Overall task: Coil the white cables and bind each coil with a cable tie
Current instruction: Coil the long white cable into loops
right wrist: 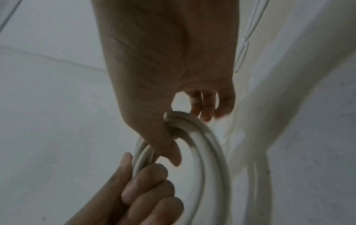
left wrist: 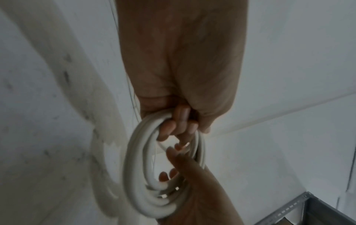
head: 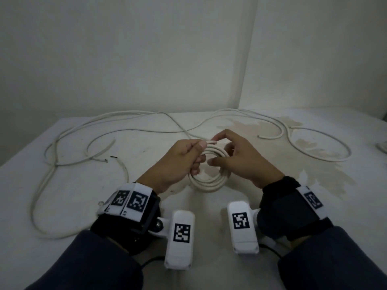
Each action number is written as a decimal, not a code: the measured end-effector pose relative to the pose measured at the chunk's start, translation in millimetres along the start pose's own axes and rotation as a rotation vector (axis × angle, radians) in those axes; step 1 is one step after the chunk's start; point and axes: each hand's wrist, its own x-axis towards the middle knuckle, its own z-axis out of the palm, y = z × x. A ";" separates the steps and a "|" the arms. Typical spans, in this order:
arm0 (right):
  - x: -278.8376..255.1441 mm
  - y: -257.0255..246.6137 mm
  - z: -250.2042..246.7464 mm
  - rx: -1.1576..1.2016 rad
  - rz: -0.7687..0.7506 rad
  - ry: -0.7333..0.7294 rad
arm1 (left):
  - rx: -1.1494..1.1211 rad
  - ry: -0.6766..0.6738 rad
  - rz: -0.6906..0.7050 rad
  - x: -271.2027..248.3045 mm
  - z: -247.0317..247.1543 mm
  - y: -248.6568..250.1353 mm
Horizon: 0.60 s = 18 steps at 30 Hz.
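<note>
Coil [head: 210, 175]: white cable wound in several turns, held upright above the table [head: 62, 185] at frame centre in the head view, between both hands.

Left hand [head: 178, 162]: fingers curled through the coil's left side, thumb pressing the turns at the top; the left wrist view shows the fingertips [left wrist: 169, 127] wrapped round the bundle [left wrist: 146, 175].

Right hand [head: 240, 162]: on the coil's right side, forefinger and thumb pinching the cable near the top; the right wrist view shows the thumb hooked over the turns [right wrist: 200, 137], other fingers loosely bent.

Loose cables [head: 69, 139]: white, sprawled in wide loops across the upper left and upper right of the table, one strand running toward the hands.

Stain [head: 310, 153]: pale brown patch, right of centre on the table.

Wrist cameras [head: 180, 237]: white housings with black-and-white markers, lower centre.
</note>
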 end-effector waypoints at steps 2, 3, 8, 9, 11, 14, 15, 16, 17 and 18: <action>1.4 1.4 0.6 -0.155 -0.047 0.163 | -0.053 0.054 0.025 2.0 -0.4 -1.4; 1.2 1.0 1.0 -0.189 -0.082 0.237 | -0.087 0.077 0.039 3.0 0.1 -2.3; 0.8 -3.2 0.1 0.040 -0.155 0.260 | -0.253 0.134 0.088 7.5 5.7 -5.4; 0.3 -3.6 0.0 0.145 -0.136 0.207 | -0.277 0.149 0.092 8.2 5.1 -6.4; -2.8 -6.6 1.8 0.329 -0.079 0.060 | -0.311 0.183 0.093 8.4 1.9 -8.8; -4.5 -8.1 4.6 0.461 -0.029 -0.072 | -0.338 0.233 0.090 7.8 0.7 -11.8; -3.6 -7.5 5.1 0.495 -0.029 -0.087 | -0.358 0.258 0.086 8.3 1.4 -11.9; -2.8 -8.1 6.0 0.541 -0.024 -0.104 | -0.385 0.281 0.079 9.3 2.2 -11.6; -2.0 -8.0 7.6 0.603 -0.004 -0.129 | -0.410 0.302 0.074 10.0 2.5 -11.4; -1.3 -8.3 9.9 0.689 0.032 -0.161 | -0.429 0.319 0.069 10.8 2.4 -11.8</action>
